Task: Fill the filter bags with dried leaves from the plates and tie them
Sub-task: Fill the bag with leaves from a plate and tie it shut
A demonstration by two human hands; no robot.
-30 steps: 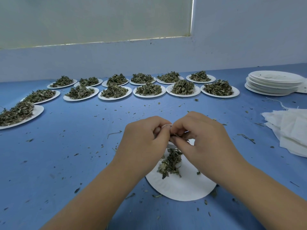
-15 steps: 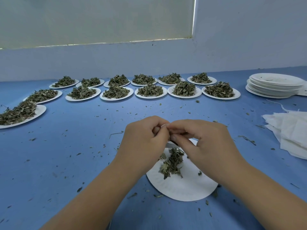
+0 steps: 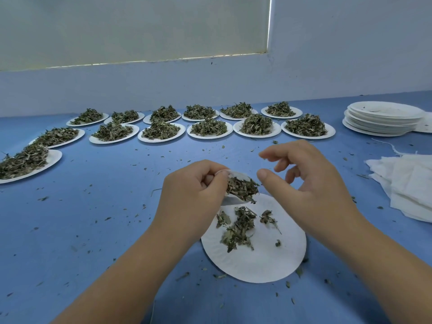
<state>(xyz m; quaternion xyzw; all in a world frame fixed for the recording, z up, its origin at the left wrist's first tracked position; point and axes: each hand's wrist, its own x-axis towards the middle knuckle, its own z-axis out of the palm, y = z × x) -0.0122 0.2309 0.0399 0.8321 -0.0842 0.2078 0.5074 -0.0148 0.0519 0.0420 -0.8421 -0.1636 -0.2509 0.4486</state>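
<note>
Left hand (image 3: 194, 192) pinches the bag (image 3: 239, 176), leaves (image 3: 243, 190) poking out its mouth; right hand (image 3: 311, 183) hovers just beside, loose and empty.

Nothing legible in view.
The paper plates (image 3: 257, 263), the filter bags (image 3: 411, 183) and the blue table (image 3: 98, 230) show no readable letters, numbers or labels.

Held tilted over the near plate (image 3: 257, 260): white filter bag (image 3: 239, 177), mouth open, stuffed with dried leaves (image 3: 243, 189). Scattered loose on that plate, a few more. Behind, two rows of heaped plates (image 3: 210, 136).
</note>
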